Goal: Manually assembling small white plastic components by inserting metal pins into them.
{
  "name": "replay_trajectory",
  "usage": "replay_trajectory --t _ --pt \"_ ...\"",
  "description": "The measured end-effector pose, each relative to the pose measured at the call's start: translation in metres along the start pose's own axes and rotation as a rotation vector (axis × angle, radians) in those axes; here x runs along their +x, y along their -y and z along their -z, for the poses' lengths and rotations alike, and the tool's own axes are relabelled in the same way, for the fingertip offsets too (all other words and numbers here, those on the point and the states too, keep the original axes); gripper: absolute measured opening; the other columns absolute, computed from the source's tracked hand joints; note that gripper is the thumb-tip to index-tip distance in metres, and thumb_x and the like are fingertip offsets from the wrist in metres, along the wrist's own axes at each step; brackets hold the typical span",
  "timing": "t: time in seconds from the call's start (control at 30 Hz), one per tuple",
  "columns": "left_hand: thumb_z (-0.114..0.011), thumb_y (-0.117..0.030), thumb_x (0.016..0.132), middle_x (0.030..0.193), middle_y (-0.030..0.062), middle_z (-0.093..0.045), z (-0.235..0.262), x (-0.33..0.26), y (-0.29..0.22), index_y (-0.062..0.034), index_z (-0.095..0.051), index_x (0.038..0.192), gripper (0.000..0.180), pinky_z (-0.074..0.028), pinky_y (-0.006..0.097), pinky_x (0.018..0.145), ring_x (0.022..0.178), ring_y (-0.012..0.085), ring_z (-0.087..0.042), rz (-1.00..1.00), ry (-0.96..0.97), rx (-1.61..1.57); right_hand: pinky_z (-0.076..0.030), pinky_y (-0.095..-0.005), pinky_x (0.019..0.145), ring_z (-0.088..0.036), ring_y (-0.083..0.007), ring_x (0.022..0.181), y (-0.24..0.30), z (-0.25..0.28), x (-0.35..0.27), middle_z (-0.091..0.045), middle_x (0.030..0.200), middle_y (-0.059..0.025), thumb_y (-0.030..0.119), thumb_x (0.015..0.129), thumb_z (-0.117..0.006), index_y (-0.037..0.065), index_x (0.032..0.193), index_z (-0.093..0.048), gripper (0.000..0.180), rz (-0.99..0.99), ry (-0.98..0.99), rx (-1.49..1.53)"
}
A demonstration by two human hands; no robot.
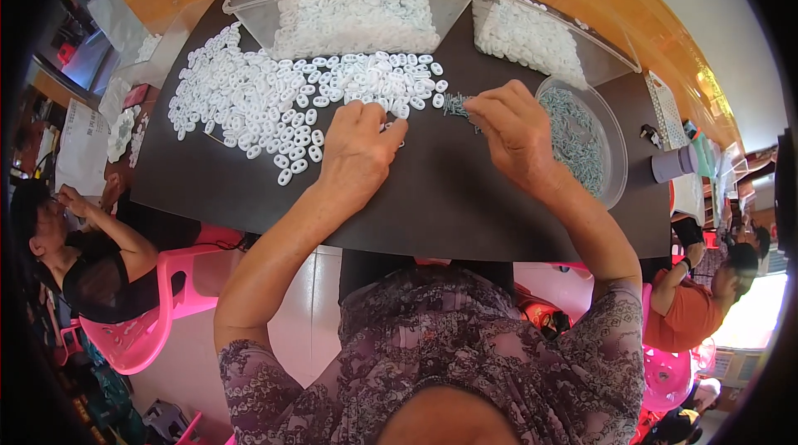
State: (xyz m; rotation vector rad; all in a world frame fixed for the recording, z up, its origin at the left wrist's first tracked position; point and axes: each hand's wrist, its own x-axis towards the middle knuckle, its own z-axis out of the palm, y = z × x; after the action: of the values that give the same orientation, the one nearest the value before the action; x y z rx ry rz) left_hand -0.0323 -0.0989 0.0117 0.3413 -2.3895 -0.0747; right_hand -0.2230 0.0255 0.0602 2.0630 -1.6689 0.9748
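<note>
The person's left fingers (371, 115) are curling toward the thumb at the near edge of a spread of white ovals (237, 92), each with two holes; whether they are gripping one cannot be told. The right thumb and forefinger are meeting in a pinch beside a small heap of grey-blue screws (455, 105); whether a screw is between them cannot be told.

The left hand (353, 154) is hovering over the dark table (465, 212), and the right hand (519, 137) is hovering just left of a round clear tub (620, 154), where more screws are lying. The ovals are stretching from in front of the left hand far to the left.

Behind them, a large clear bin (253, 27) is holding a mound of ovals; a second bin (605, 53), to its right, is holding more. Right of the tub, a greyish-purple cup (675, 164) is standing near the table's edge.

The person is wearing a patterned purple top (424, 337). Farther out, someone in black (108, 275) is sitting left on a pink chair (166, 304), and someone in orange (686, 312) is sitting right.
</note>
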Motion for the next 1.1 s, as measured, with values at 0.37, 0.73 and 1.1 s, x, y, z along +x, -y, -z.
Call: replay_trajectory --t 0.37,0.73,1.1 --pt "-0.057 0.005 0.062 0.076 0.0098 -0.049 -0.007 0.005 0.007 -0.0038 -0.056 0.077 0.017 -0.041 0.036 0.066 0.074 0.0264 -0.05 -0.106 0.111 0.019 -0.045 -0.0352 0.059 -0.053 -0.0275 0.072 0.003 -0.005 -0.01 -0.058 0.077 -0.0096 -0.007 0.065 -0.064 0.002 0.083 -0.061 0.021 0.016 0.011 0.031" --pt "-0.058 0.0 0.063 0.076 0.0103 -0.047 -0.005 0.0 0.008 -0.0031 -0.055 0.077 0.015 -0.042 0.036 0.067 0.073 0.0251 -0.049 -0.084 0.098 -0.037 -0.044 -0.0371 0.063 -0.054 -0.0272 0.073 -0.026 -0.015 -0.036 -0.057 0.073 -0.0078 0.003 0.069 -0.068 0.005 0.08 -0.064 0.012 -0.255 0.158 -0.105" --pt "-0.058 -0.003 0.066 0.073 0.0089 -0.045 0.004 -0.012 -0.001 -0.0052 -0.05 0.069 0.008 -0.04 0.035 0.064 0.072 0.0238 -0.048 -0.121 0.081 0.074 -0.043 -0.0374 0.06 -0.051 -0.0274 0.07 -0.012 -0.023 -0.046 -0.053 0.071 -0.0081 0.002 0.068 -0.069 0.005 0.08 -0.062 0.014 -0.178 0.16 -0.191"
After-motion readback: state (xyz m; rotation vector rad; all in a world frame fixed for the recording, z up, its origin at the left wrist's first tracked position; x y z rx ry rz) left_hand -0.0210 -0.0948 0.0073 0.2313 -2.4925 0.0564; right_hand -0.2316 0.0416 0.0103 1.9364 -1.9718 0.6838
